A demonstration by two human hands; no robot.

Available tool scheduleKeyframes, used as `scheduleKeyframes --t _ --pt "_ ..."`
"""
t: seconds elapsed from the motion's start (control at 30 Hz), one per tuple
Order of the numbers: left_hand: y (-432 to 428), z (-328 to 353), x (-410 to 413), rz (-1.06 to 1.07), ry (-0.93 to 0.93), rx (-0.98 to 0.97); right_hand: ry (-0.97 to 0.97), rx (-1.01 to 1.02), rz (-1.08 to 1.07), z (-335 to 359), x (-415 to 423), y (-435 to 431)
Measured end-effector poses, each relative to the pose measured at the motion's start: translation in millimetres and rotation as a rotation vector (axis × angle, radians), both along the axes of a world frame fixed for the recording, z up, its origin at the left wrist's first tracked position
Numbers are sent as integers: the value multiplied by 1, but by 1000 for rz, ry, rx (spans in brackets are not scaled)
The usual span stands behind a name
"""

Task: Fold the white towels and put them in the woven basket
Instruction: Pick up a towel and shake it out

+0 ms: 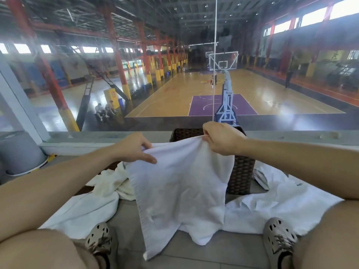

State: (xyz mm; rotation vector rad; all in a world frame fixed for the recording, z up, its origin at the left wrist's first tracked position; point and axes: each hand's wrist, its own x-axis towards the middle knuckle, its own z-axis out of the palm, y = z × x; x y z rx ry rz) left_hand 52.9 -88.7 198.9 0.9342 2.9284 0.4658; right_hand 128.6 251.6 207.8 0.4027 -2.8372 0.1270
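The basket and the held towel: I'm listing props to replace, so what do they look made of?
The basket looks like dark brown woven wicker or synthetic rattan, with a tight criss-cross weave and slight sheen. The held towel, gripped by the left hand and right hand, looks like white cotton terry: matte, soft folds, a flat woven border.

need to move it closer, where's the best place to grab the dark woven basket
Grip the dark woven basket by its top rim on its right side, coming from above. It stands upright and open-topped, and the held white towel drapes over its front and left, leaving only the right wall and corner bare.
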Motion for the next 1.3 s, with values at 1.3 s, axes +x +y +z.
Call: scheduleKeyframes --t 1.3 --pt "-23 82 1 532 356 167 292 -678 -324 53 1 68"
